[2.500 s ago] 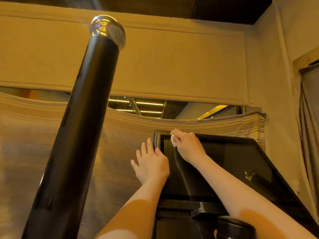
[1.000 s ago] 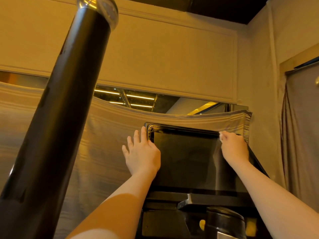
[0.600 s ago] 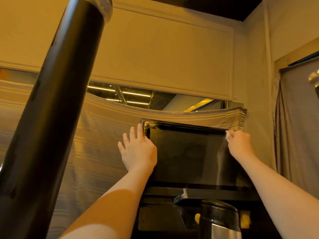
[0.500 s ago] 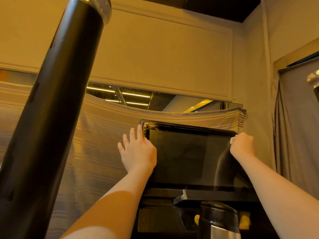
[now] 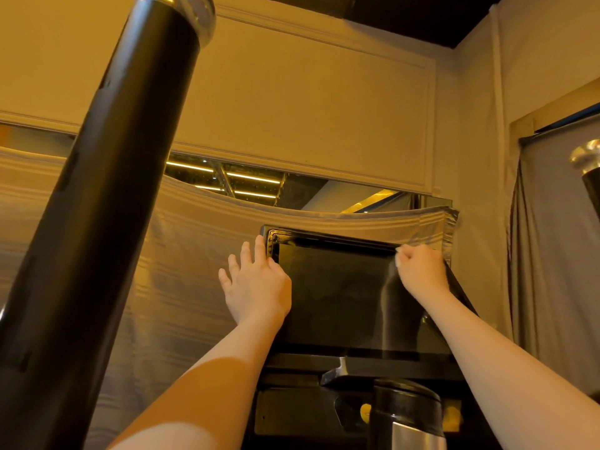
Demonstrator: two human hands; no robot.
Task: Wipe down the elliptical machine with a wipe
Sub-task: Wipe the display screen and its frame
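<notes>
The elliptical's black console screen (image 5: pixel 337 293) faces me at centre right. My right hand (image 5: pixel 422 271) grips a small white wipe (image 5: pixel 398 260), only a sliver of which shows, and presses it against the upper right part of the screen. My left hand (image 5: pixel 256 284) lies flat with straight fingers on the screen's left edge, fingertips reaching past the frame's top left corner. The machine's thick black handlebar (image 5: pixel 107 206) with a chrome cap rises diagonally on the left.
A second chrome-capped handle (image 5: pixel 589 164) shows at the right edge. A black-and-steel bottle (image 5: pixel 407 417) stands in the holder below the console. Grey cloth (image 5: pixel 181 254) hangs behind the machine, with a beige wall above.
My right hand swept the wipe from the screen's top left corner across to the right, then slid slightly back left along the upper edge. My left hand stayed on the left edge.
</notes>
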